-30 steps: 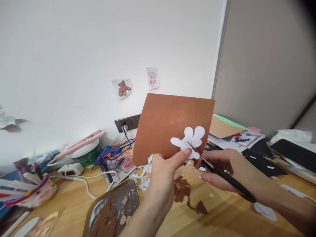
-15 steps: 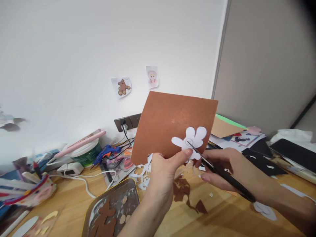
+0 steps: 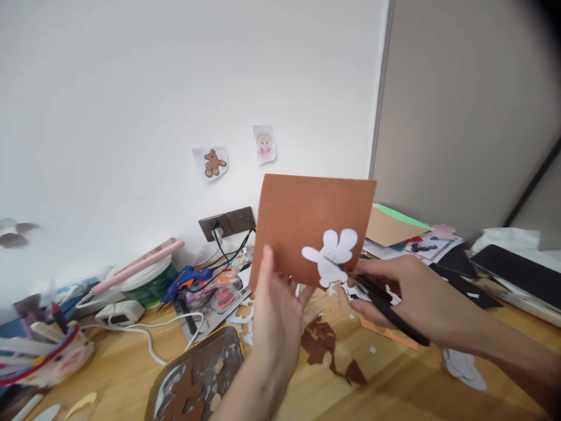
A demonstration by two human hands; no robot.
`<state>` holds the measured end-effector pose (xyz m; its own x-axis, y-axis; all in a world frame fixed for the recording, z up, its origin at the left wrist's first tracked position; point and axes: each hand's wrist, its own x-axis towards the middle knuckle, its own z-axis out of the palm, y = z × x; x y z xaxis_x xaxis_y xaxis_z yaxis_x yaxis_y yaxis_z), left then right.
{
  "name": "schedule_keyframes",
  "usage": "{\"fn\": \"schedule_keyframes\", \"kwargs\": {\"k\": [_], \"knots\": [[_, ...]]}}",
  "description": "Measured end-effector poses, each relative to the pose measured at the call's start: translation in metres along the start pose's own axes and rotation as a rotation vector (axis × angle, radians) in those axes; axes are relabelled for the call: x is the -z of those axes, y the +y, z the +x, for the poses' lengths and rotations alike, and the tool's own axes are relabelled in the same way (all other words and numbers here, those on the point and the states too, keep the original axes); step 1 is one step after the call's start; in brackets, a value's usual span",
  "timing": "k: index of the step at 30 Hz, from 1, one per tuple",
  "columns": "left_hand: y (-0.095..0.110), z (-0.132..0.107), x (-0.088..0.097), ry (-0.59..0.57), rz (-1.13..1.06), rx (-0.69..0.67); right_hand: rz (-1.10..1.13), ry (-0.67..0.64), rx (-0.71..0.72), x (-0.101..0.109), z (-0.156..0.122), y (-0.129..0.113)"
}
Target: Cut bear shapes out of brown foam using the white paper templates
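My left hand (image 3: 277,313) holds a brown felt sheet (image 3: 307,216) upright by its lower left edge, thumb in front and fingers behind. A white flower-shaped paper cut-out (image 3: 331,254) lies against the sheet's lower right. My right hand (image 3: 407,292) is closed round a thin black pointed tool (image 3: 390,316). Its thumb and fingertips press at the cut-out's right edge and the sheet's lower corner.
On the wooden table (image 3: 394,386) lie brown felt scraps (image 3: 324,345), a metal tray (image 3: 205,374) with brown pieces, a blue glue gun (image 3: 186,278), a white tub (image 3: 146,280), cables and paper piles (image 3: 421,240). Wall sockets (image 3: 225,222) and two stickers are on the white wall. A black tablet (image 3: 517,272) lies at the right.
My left thumb has left the cut-out and moved to the sheet's left edge. My right hand has moved up to pinch the cut-out and sheet. The sheet stands straighter.
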<state>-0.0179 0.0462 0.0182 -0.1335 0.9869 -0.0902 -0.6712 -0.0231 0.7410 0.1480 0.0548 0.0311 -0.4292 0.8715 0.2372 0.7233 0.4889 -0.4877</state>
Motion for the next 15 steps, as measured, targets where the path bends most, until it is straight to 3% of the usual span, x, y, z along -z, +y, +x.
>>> {"fn": "schedule_keyframes", "kwargs": {"k": [2,5,7,9,11,13,15], "knots": [[0.002,0.009,0.013,0.208,0.082,0.027,-0.209,0.087,0.019,0.001,0.002,0.005],[0.008,0.021,0.035,0.324,0.225,-0.025,-0.369,0.203,0.067,0.002,0.004,0.014],[0.016,0.022,0.041,0.346,0.329,-0.170,-0.432,0.235,0.092,0.002,0.005,0.020],[0.028,0.017,0.038,0.314,0.435,-0.406,-0.498,0.246,0.113,0.001,0.005,0.023],[0.040,0.007,0.027,0.157,0.597,-0.692,-0.620,0.256,0.163,0.000,0.004,0.024],[0.048,-0.001,0.013,-0.321,1.199,-1.210,-0.720,0.256,0.220,-0.002,0.003,0.024],[0.050,-0.005,-0.001,-0.594,1.618,-1.445,-0.757,0.250,0.268,-0.005,0.002,0.023]]}}
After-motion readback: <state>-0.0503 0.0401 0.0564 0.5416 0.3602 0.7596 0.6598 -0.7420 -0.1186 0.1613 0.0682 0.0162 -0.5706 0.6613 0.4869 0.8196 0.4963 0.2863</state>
